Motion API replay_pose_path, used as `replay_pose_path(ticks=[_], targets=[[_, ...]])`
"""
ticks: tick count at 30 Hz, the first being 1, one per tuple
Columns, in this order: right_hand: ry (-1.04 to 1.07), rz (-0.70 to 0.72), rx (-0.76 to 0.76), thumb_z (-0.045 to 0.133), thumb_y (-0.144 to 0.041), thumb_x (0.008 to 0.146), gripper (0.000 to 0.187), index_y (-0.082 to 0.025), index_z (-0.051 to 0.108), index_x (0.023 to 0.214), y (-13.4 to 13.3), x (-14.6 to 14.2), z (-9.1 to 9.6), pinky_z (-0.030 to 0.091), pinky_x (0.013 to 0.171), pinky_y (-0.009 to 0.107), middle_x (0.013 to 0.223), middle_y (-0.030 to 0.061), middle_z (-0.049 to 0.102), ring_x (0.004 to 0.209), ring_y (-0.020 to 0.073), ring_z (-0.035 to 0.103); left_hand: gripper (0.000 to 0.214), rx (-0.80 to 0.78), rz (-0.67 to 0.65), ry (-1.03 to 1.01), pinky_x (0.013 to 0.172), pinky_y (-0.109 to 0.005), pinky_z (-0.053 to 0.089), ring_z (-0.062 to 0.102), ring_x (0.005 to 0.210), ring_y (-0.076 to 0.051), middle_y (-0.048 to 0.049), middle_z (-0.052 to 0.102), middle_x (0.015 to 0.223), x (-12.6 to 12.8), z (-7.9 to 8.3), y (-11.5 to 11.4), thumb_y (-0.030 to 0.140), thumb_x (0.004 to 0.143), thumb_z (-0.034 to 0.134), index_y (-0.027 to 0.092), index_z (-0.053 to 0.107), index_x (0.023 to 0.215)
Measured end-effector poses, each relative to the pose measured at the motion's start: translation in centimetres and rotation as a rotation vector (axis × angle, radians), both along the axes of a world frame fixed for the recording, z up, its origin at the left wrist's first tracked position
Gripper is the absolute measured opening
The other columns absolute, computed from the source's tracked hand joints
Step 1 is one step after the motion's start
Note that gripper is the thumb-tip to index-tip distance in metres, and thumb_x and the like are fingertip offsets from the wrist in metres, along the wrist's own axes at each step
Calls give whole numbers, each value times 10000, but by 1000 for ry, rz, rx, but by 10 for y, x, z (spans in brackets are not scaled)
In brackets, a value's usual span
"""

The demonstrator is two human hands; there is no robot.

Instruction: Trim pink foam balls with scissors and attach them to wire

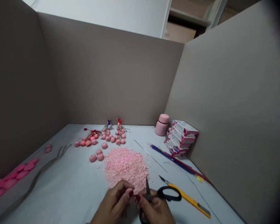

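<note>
Low in the view, my left hand [114,203] is closed with thumb and finger pinching a small pink ball [130,190], mostly covered by the fingers. My right hand [157,207] is closed around a pair of black-handled scissors [169,193]. The scissor blades are spread, one pointing up and the other lying toward the ball and my left thumb. Both hands nearly meet at the fingertips. Just beyond them lies a heap of pink shavings [127,165]. Several loose pink balls [92,158] lie left of the heap.
A yellow craft knife [189,198] lies at right, near a thin wire [196,186]. A metal rod [151,156] and blue sticks [172,159] are farther back. Stacked boxes [183,137] and a pink flask [162,125] stand behind. Bundled pink balls [108,137], twigs [42,169] and pink discs [11,175] lie left.
</note>
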State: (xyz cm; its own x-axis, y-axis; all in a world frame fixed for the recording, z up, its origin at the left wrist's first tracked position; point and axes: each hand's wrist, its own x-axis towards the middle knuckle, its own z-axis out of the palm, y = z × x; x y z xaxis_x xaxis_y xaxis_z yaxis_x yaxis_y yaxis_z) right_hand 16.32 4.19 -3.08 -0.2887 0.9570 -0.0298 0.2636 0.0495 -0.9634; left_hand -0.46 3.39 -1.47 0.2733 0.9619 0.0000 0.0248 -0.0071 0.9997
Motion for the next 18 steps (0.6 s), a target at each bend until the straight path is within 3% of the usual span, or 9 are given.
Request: replay_pose_path(ticks=[3, 5, 6, 8, 10, 12, 15, 18], targets=[[-235, 209, 363, 368, -507, 883, 429, -202, 605, 696, 0, 6, 10, 405, 572, 258, 601, 16, 567, 594, 163, 541, 487, -118, -42, 58, 335, -177, 202, 268, 342, -55, 85, 387, 441, 1, 5, -2, 628, 835, 344, 196, 436, 627], [-290, 302, 478, 340, -449, 902, 433, -200, 603, 665, -1, 7, 13, 404, 622, 274, 636, 27, 582, 638, 172, 549, 530, -179, -58, 87, 332, -181, 207, 266, 329, -59, 79, 391, 410, 1, 5, -3, 654, 829, 301, 194, 449, 612], [-262, 286, 443, 345, -456, 899, 427, -196, 600, 677, -1, 6, 13, 404, 618, 275, 638, 27, 578, 636, 172, 548, 539, -183, -56, 76, 347, -181, 247, 303, 339, -66, 71, 416, 424, 1, 4, -4, 656, 833, 283, 189, 486, 656], [-123, 138, 223, 401, -540, 855, 421, -184, 575, 713, -1, 3, 11, 400, 551, 261, 601, 14, 544, 574, 157, 527, 486, -99, -41, 37, 438, -196, 372, 461, 452, -101, 30, 536, 561, -1, 0, -5, 622, 846, 327, 187, 544, 870], [60, -39, -43, 486, -650, 754, 475, -178, 527, 711, 0, -2, 8, 357, 446, 233, 534, -19, 488, 457, 119, 456, 376, 96, -17, 42, 632, -242, 461, 577, 736, -158, -33, 614, 845, -3, -4, -5, 521, 856, 444, 222, 510, 1073], [178, -80, -167, 548, -690, 676, 521, -172, 508, 696, 2, -6, 7, 331, 410, 218, 529, -22, 494, 406, 91, 417, 289, 262, -1, 122, 774, -276, 450, 559, 918, -191, -57, 597, 1011, -4, -7, -5, 406, 856, 517, 243, 520, 1095], [223, -38, -182, 580, -684, 656, 526, -162, 520, 684, 2, -8, 8, 331, 413, 214, 548, -4, 527, 406, 84, 424, 198, 258, 2, 183, 777, -277, 443, 573, 859, -182, -45, 630, 925, -4, -8, -4, 359, 884, 484, 226, 563, 1007], [192, 10, -122, 580, -629, 706, 466, -164, 543, 703, 0, -3, 8, 327, 440, 216, 543, -19, 500, 440, 89, 416, 303, 82, 4, 78, 559, -228, 448, 543, 590, -127, 0, 599, 705, -1, -5, -4, 469, 880, 437, 196, 544, 960]])
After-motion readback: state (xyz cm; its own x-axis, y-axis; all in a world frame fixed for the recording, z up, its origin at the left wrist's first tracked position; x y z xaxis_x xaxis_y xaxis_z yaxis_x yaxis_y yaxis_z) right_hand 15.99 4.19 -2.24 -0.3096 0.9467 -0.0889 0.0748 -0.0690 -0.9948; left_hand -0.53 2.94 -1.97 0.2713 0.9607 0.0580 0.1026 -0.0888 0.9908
